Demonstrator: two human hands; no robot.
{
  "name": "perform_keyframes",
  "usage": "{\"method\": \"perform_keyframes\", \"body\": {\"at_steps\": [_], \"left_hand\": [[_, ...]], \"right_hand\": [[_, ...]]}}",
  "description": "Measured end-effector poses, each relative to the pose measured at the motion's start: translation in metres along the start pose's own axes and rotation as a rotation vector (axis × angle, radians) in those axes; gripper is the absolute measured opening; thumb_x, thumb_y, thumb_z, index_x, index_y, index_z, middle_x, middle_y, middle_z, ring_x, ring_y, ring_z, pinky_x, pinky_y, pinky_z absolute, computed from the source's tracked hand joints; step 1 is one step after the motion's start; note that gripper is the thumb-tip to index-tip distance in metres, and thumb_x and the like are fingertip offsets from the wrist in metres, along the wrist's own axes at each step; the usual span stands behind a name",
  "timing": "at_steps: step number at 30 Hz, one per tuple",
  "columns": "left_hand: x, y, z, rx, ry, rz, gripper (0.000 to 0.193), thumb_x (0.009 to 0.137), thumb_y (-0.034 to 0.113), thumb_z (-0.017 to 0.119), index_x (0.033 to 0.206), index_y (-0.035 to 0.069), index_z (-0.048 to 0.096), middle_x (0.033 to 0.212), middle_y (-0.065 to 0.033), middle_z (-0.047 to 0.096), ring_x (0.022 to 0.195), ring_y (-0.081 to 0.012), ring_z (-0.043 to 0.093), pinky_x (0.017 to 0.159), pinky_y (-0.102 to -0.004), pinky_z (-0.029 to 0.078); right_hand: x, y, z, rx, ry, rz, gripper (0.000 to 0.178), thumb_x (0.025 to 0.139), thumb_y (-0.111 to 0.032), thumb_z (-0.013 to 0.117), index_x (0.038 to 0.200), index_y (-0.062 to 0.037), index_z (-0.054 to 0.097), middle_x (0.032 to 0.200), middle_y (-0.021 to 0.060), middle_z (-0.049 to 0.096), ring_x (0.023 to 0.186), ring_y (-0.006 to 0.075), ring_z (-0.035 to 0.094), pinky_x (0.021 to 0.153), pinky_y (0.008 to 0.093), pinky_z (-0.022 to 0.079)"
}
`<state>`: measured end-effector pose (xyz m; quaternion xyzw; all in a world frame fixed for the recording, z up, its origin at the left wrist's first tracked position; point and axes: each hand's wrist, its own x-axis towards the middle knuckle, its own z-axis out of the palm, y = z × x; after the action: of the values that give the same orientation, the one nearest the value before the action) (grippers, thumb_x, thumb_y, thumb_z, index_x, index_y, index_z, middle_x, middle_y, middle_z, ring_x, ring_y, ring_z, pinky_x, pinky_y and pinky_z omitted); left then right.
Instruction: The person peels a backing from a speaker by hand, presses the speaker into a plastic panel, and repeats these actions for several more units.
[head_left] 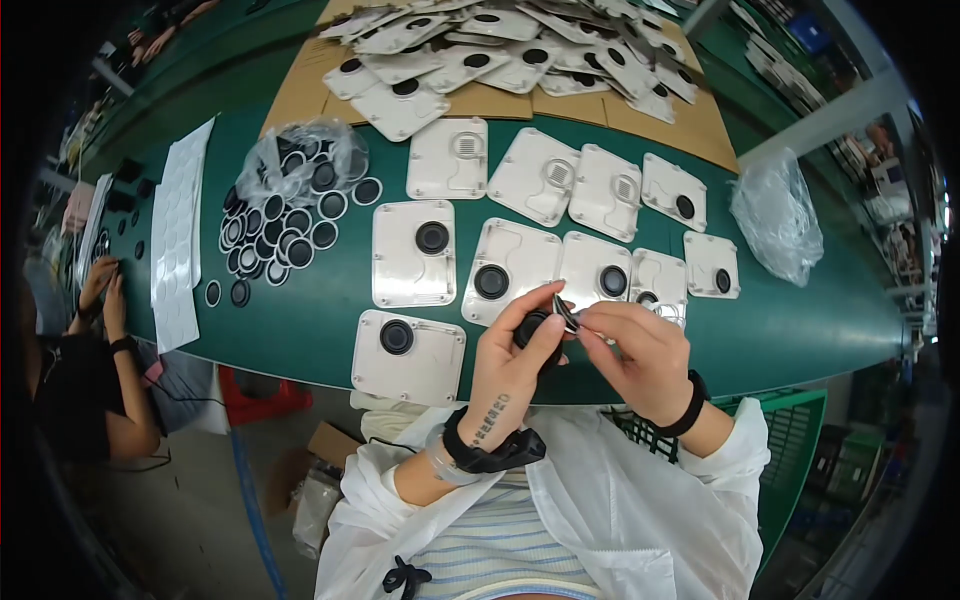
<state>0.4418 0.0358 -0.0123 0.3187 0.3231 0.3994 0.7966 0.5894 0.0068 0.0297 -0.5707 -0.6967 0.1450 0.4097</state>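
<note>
My left hand (pixel 500 365) is closed around a black round disc (pixel 530 330), which sits against its palm and fingers. Between both hands a thin black round piece with a pale edge (pixel 565 313) stands tilted on its side. The fingertips of my right hand (pixel 645 362) pinch its right side, while the left fingertips touch the other side. Just beyond my hands lie white plastic panels, one (pixel 512 252) with a black round part (pixel 491 281) fitted in it. Another panel (pixel 425 352) with such a part lies to the left. Fingers partly hide the held pieces.
Black discs with pale rims (pixel 298 222) are heaped at the left beside a clear plastic bag (pixel 290 165). White sheets (pixel 180 240) lie farther left, near another person's hands (pixel 107 290). More panels (pixel 480 65) pile on cardboard at the back. A crumpled bag (pixel 777 218) is right.
</note>
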Motion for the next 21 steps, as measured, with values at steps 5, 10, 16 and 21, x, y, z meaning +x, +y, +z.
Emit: {"method": "perform_keyframes", "body": {"at_steps": [5,10,16,21], "left_hand": [[-0.005,-0.001,0.003,-0.124,-0.018,-0.06,0.035,0.095,0.021,0.048,0.126,0.003,0.05,0.107,-0.0049,0.06,0.084,-0.011,0.058,0.063,-0.0212,0.045],[-0.005,-0.001,0.0,-0.397,-0.002,-0.211,0.035,0.096,0.029,0.046,0.118,0.004,0.055,0.105,-0.0073,0.062,0.081,-0.0133,0.06,0.059,-0.0223,0.044],[-0.008,0.004,-0.001,-0.094,0.049,-0.257,0.029,0.094,0.028,0.051,0.108,0.004,0.059,0.096,-0.0064,0.064,0.077,-0.0121,0.061,0.054,-0.0226,0.042],[-0.005,0.006,-0.004,-0.065,0.088,-0.256,0.021,0.091,0.022,0.058,0.102,0.004,0.061,0.086,-0.0046,0.065,0.075,-0.0099,0.06,0.052,-0.0223,0.041]], "right_hand": [[-0.011,0.0,-0.012,0.147,-0.048,0.277,0.015,0.076,0.007,0.066,0.089,0.0016,0.062,0.086,0.0082,0.064,0.059,0.0084,0.054,0.052,0.0183,0.041],[-0.015,0.021,-0.012,0.332,0.051,0.449,0.016,0.074,0.007,0.067,0.088,0.0003,0.062,0.085,0.0095,0.064,0.058,0.0102,0.053,0.048,0.021,0.041],[-0.006,0.023,-0.013,-0.268,0.084,-0.291,0.02,0.071,0.004,0.069,0.089,-0.0013,0.063,0.088,0.0081,0.065,0.058,0.0139,0.055,0.046,0.0227,0.042],[-0.007,0.014,-0.008,-0.365,-0.012,-0.452,0.026,0.067,0.001,0.073,0.091,-0.0024,0.064,0.09,0.0061,0.065,0.059,0.0157,0.058,0.047,0.0247,0.044]]}}
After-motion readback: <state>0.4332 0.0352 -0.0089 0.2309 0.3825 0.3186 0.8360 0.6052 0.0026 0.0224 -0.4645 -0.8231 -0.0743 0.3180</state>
